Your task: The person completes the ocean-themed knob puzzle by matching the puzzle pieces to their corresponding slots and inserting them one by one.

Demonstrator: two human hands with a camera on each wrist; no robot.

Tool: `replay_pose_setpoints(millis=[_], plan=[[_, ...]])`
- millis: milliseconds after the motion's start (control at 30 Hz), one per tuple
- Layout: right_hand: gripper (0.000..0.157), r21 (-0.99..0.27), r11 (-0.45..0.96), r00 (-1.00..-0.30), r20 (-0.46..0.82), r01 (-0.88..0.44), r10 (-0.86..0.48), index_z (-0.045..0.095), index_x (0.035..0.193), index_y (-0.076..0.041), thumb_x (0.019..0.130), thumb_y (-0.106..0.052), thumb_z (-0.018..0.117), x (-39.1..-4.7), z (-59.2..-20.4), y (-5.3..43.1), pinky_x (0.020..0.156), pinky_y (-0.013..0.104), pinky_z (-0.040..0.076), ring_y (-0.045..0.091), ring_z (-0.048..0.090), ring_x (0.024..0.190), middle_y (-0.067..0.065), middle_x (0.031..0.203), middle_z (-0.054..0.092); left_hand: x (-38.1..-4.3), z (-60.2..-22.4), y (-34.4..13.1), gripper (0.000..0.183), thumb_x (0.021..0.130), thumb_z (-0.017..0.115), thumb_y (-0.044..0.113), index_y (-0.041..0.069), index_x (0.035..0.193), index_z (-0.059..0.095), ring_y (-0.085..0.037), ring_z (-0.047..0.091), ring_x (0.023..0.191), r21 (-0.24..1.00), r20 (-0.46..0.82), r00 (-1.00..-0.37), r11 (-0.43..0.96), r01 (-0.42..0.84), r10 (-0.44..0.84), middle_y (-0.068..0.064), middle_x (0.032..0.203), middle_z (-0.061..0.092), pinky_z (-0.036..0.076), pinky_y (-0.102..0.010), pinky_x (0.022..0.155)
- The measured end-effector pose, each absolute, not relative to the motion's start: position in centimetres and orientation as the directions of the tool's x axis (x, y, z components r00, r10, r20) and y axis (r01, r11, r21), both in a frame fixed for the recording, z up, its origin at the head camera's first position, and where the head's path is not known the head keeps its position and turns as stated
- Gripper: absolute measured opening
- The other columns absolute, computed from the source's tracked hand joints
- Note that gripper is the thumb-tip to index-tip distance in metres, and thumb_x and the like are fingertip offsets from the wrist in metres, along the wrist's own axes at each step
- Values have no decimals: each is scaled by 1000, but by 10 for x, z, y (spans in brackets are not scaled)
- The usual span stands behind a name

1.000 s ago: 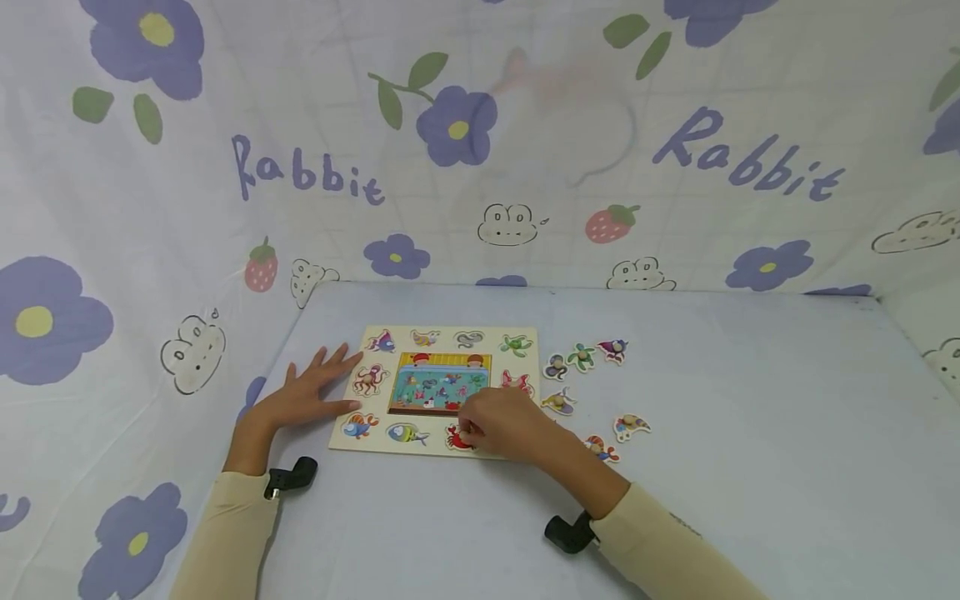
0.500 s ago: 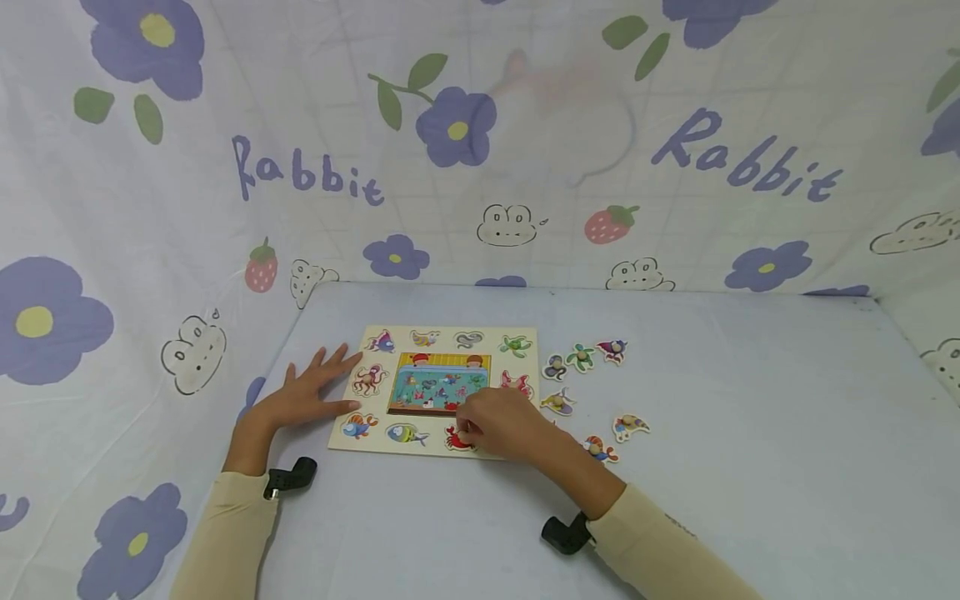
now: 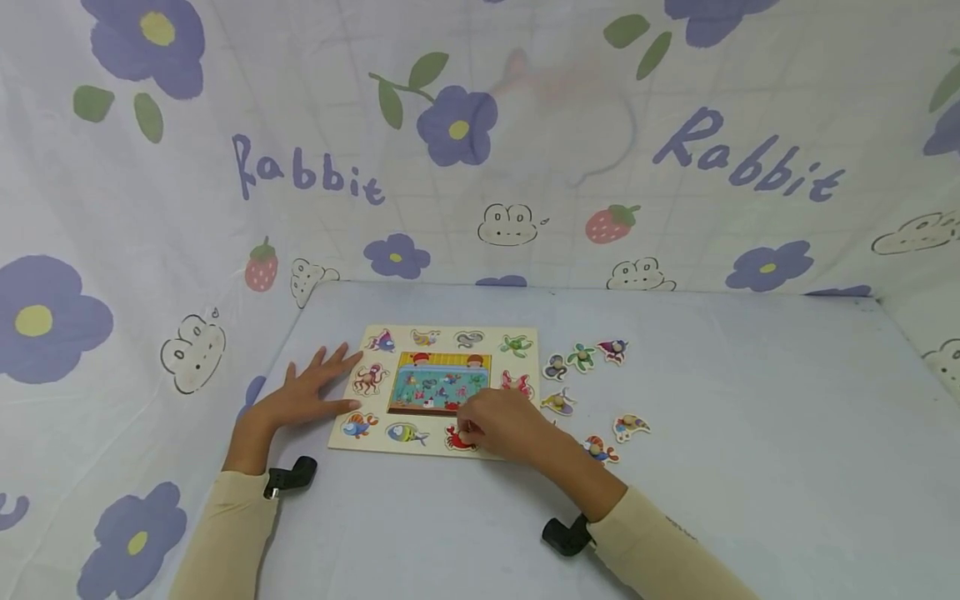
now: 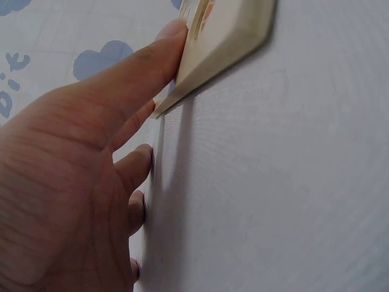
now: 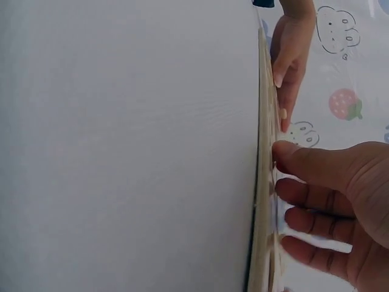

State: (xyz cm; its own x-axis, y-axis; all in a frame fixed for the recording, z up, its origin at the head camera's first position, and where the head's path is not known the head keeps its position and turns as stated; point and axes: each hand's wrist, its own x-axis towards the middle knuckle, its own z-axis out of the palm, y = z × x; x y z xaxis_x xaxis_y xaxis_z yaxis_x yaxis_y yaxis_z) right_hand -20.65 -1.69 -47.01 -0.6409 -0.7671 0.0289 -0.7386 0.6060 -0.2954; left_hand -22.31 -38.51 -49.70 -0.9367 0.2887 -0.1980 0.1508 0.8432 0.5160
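A wooden puzzle board (image 3: 435,427) with sea-animal pictures lies flat on the table. My left hand (image 3: 303,398) is spread at its left side, thumb and fingertips touching the edge. In the left wrist view, the thumb (image 4: 140,70) presses on the board's corner. At the board's front edge, my right hand (image 3: 501,423) pinches the red crab piece (image 3: 457,439), which sits at the crab picture's place. The fingers partly cover the crab, and its knob is hidden. The right wrist view has the thumb (image 5: 304,163) and bent fingertips close against the board's face.
Loose knobbed pieces lie right of the board: a grey one (image 3: 555,367), a green turtle (image 3: 581,357), a purple fish (image 3: 613,350), a yellow-and-purple one (image 3: 558,402), a spotted one (image 3: 631,427) and an orange-and-blue one (image 3: 600,449). A patterned curtain (image 3: 570,167) hangs behind.
My right forearm has shifted very slightly left, while the right hand stays at the crab piece. The left hand and the loose pieces have not moved.
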Motion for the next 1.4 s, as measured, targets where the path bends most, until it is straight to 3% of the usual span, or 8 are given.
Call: replay_pose_setpoints(millis=[200,300,433,633,1033,1267,1400], plan=[[11,-310,606,-638,4,-733,-770,74,90,-21,88,-28,82,-203,-467,-14,64,23,46,10,52,79,-10,75,59,-223,-497,-385,89,90,70,53,23,162,27,-43,-9,154,525,-193,-937,837,153,292,-14,170,8,-15,-74,111],[17,-318,612,-645,-4,-724,-764,77,103,-17,90,-27,80,-200,-462,-9,77,28,53,13,62,94,-6,94,71,-223,-498,-385,89,90,71,53,24,162,27,-43,-9,154,521,-193,-937,839,153,291,-13,170,8,-16,-74,111],[33,-340,640,-681,-1,-689,-733,74,122,-16,91,-26,79,-195,-450,6,90,34,55,16,65,107,-1,115,74,-224,-499,-385,89,90,71,53,23,162,27,-43,-9,154,526,-189,-937,836,157,295,-13,170,8,-16,-74,110],[28,-326,694,-741,28,-641,-671,76,115,-17,90,-28,80,-194,-431,40,72,29,51,10,57,84,-9,88,66,-225,-500,-386,89,91,70,54,24,163,26,-42,-10,154,517,-195,-936,842,156,293,-12,171,6,-16,-74,111],[19,-314,775,-827,65,-549,-559,77,104,-16,88,-26,81,-194,-417,111,70,30,52,14,60,81,-12,81,63,-225,-499,-384,90,90,70,53,23,162,26,-42,-9,154,515,-191,-938,843,155,289,-12,170,7,-16,-74,111],[8,-370,789,-855,29,-491,-518,74,96,-17,90,-21,78,-200,-426,150,59,27,45,9,51,67,-11,74,60,-224,-501,-386,89,91,70,53,23,162,26,-43,-10,154,519,-194,-936,841,155,292,-13,170,7,-17,-74,110],[7,-381,797,-867,21,-468,-499,73,93,-17,90,-19,78,-204,-429,165,58,28,42,10,50,67,-11,73,60,-225,-503,-386,89,90,70,55,24,162,27,-42,-10,154,519,-189,-939,841,153,288,-12,170,7,-17,-74,110]])
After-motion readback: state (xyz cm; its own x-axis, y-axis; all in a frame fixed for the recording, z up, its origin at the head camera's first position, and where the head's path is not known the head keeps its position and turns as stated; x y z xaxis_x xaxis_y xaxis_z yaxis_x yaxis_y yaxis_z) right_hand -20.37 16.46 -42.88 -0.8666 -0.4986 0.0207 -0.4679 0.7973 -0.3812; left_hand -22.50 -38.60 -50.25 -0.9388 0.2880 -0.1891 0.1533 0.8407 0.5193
